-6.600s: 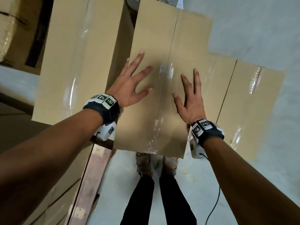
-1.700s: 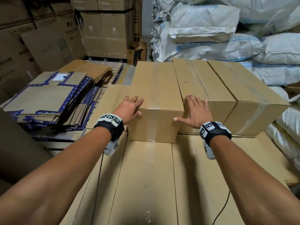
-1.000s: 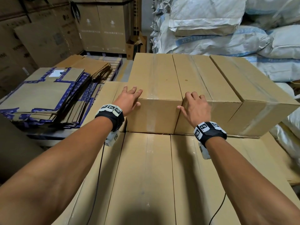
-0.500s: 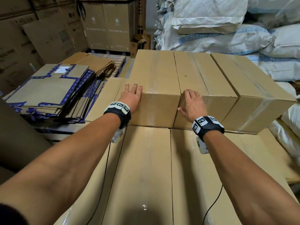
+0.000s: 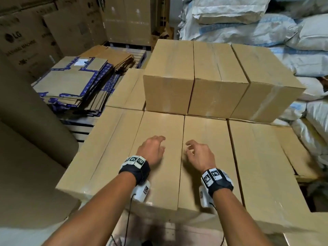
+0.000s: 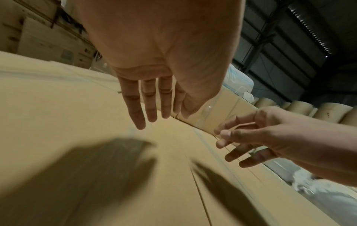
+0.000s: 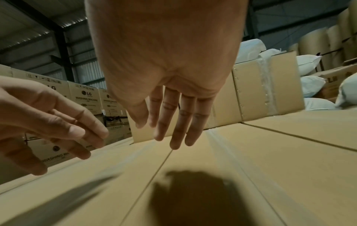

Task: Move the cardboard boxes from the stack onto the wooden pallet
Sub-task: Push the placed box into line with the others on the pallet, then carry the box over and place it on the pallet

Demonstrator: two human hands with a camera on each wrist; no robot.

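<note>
Three taped cardboard boxes sit side by side on the back of the stack: the left box [image 5: 168, 75], the middle box [image 5: 218, 77] and the right box [image 5: 266, 82]. They rest on a lower layer of boxes [image 5: 262, 157] that reaches the near edge. My left hand [image 5: 156, 144] and right hand [image 5: 193, 150] hover just above that lower layer, well short of the upper row, with relaxed fingers holding nothing. The wrist views show the left hand [image 6: 148, 105] and the right hand [image 7: 173, 122] empty over the flat cardboard. A pale wooden board [image 5: 168, 229] shows under the near edge.
A pile of flattened cartons with blue print [image 5: 76, 86] lies to the left. Printed washing-machine boxes [image 5: 21, 43] stand behind them. White sacks [image 5: 266, 29] are heaped at the back and right. A large brown cardboard shape [image 5: 26, 125] stands close on my left.
Both hands have come off the near face of the left upper box and drawn back toward me. That box stays level with its two neighbours.
</note>
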